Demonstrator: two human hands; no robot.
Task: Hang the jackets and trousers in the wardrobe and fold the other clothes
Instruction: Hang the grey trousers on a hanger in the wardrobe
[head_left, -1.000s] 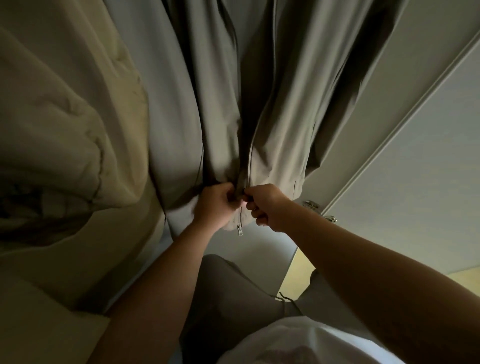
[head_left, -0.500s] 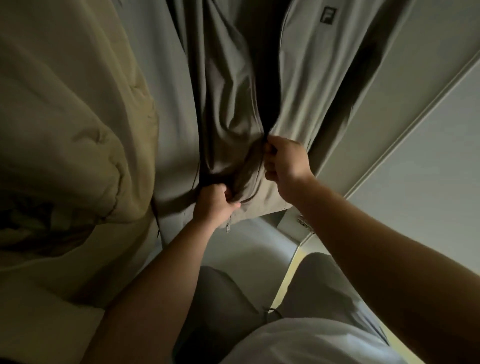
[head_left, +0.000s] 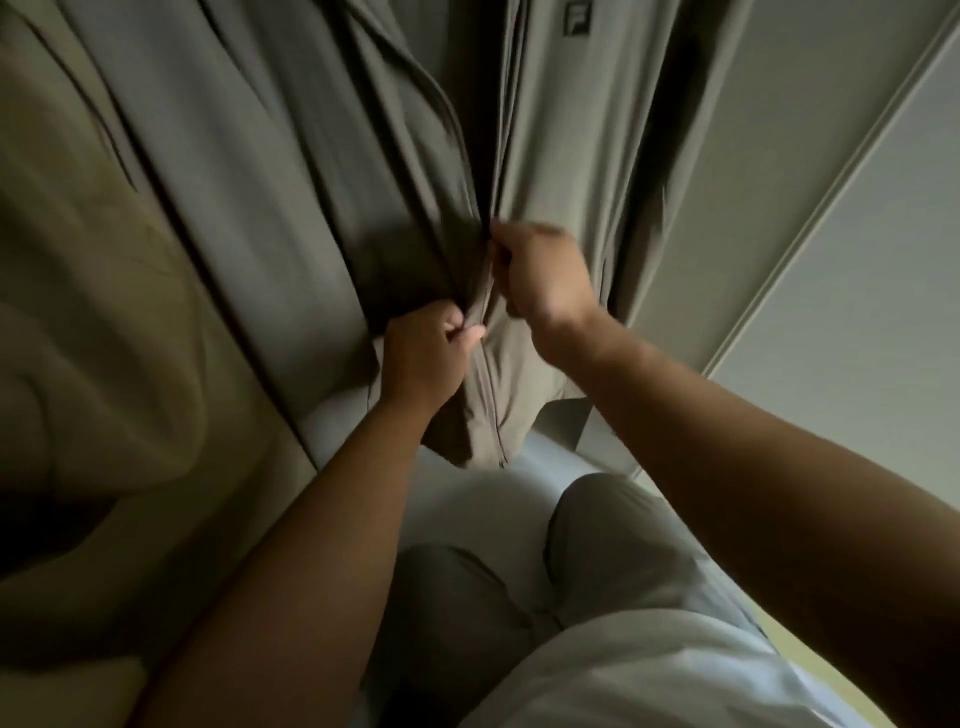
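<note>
A grey-green zip jacket (head_left: 582, 171) with a small square logo hangs in front of me inside the wardrobe. My left hand (head_left: 423, 358) pinches the jacket's front beside the zipper, low down near the hem. Just above it, my right hand (head_left: 540, 278) is closed on the zipper line, its fingertips at the zip; the slider itself is hidden by the fingers. Below my hands the zipper runs closed down to the hem (head_left: 501, 457).
A bulky beige padded garment (head_left: 104, 322) hangs close on the left. Another grey garment (head_left: 234, 156) hangs between it and the jacket. The wardrobe's pale door and frame (head_left: 831, 208) run along the right. My legs and white shirt fill the bottom.
My right hand has climbed up the zipper line from the hem, closing the jacket's front below it. The left hand stayed low on the fabric. My view tilted upward.
</note>
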